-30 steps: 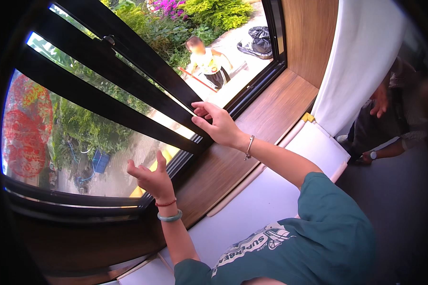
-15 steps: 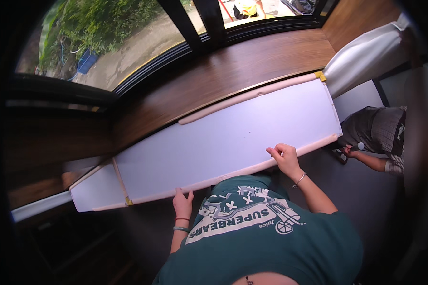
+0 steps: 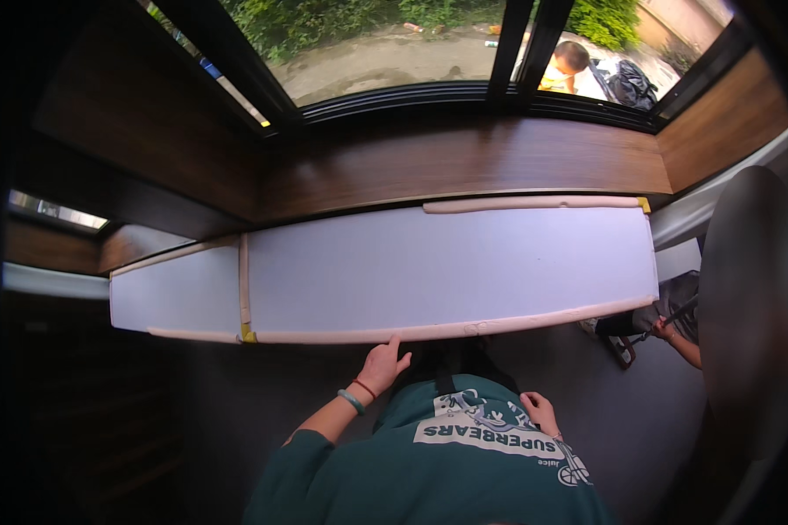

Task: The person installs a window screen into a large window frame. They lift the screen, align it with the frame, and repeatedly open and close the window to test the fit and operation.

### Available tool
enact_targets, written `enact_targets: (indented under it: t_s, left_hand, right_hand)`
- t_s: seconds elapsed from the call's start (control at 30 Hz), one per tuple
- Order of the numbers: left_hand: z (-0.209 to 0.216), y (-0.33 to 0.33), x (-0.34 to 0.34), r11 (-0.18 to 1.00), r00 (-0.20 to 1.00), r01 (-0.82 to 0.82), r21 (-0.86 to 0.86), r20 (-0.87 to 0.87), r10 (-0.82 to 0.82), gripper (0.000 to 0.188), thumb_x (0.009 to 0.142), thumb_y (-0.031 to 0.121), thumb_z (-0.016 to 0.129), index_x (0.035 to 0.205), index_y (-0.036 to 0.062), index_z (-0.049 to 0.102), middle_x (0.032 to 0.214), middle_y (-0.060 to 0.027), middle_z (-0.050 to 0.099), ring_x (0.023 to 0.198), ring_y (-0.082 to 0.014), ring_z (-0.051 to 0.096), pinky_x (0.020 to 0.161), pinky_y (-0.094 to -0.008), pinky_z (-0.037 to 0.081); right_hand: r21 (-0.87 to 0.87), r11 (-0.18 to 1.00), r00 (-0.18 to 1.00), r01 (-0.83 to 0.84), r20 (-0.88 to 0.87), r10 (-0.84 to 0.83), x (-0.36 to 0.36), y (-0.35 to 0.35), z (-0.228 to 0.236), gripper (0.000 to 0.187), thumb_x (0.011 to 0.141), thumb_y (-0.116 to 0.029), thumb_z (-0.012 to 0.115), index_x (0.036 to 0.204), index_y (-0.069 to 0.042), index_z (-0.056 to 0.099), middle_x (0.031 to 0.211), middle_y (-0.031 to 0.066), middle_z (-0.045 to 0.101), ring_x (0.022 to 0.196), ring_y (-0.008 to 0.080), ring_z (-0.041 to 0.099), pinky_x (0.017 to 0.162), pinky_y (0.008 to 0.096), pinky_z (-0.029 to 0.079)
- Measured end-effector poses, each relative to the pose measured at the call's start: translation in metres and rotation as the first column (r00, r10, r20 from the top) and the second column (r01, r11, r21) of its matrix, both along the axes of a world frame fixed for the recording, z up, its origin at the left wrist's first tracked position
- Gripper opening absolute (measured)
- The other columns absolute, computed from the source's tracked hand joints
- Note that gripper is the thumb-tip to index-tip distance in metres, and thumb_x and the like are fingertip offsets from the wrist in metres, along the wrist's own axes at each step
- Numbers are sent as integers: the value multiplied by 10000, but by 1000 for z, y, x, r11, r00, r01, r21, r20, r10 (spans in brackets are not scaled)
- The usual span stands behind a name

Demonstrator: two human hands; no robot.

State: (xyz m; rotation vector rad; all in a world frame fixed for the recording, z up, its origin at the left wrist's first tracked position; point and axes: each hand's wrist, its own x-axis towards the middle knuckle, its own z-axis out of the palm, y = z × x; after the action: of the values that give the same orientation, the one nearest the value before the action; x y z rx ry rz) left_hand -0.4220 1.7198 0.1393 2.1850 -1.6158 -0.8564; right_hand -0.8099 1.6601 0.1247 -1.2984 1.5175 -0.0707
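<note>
A long white board (image 3: pixel 446 271) stretches across the view in front of me, at the foot of the wooden window sill. Pale pink padding strips (image 3: pixel 385 333) line much of its border, and yellow pieces (image 3: pixel 249 332) show at some corners. My left hand (image 3: pixel 383 365) is at the near edge, index finger stretched to the strip and thumb apart; nothing is in its grasp. Close to my green shirt (image 3: pixel 464 464), on the right, my right hand (image 3: pixel 541 413) hangs below the board's edge with its fingers curled. Whatever it may hold is hidden.
Beyond the board are the brown wooden sill (image 3: pixel 464 162) and black-framed windows (image 3: pixel 394 96). Another person's hand (image 3: pixel 664 329) holds a dark object at the right, partly behind a dark rounded shape (image 3: pixel 753 306). Outdoors, a person (image 3: pixel 569 63) is beside a black bag (image 3: pixel 630 84).
My right hand has drawn back from over the board to beside my shirt. My left hand stays by the near edge. The whole view has turned, so the board lies more level.
</note>
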Motion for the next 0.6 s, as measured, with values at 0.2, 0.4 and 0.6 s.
enact_targets:
  t_s: [0.2,0.4,0.6]
  left_hand:
    - [-1,11,-10,986,984,161,29,-85,-158,337,799,266,607,906,6,421,610,-212,534,616,-392,558,534,-468,444]
    - [-20,-2,-21,906,911,410,106,-108,-399,349,788,267,616,932,1,441,669,-223,563,677,-396,574,604,-469,467]
    - [-30,-29,-63,773,796,592,229,-16,-605,364,772,255,624,943,-26,469,752,-234,590,750,-380,586,674,-461,477]
  right_hand:
    - [-58,997,989,51,-136,-59,-20,37,-7,351,820,-319,602,1010,-25,626,915,155,650,842,240,635,750,313,490]
    - [-83,982,962,171,-200,-185,-42,84,-4,345,799,-322,613,982,-32,638,903,154,652,842,260,635,756,325,494]
    - [-5,941,925,339,-180,-334,-84,140,0,354,808,-327,606,1018,-43,634,945,147,647,879,249,623,780,325,487]
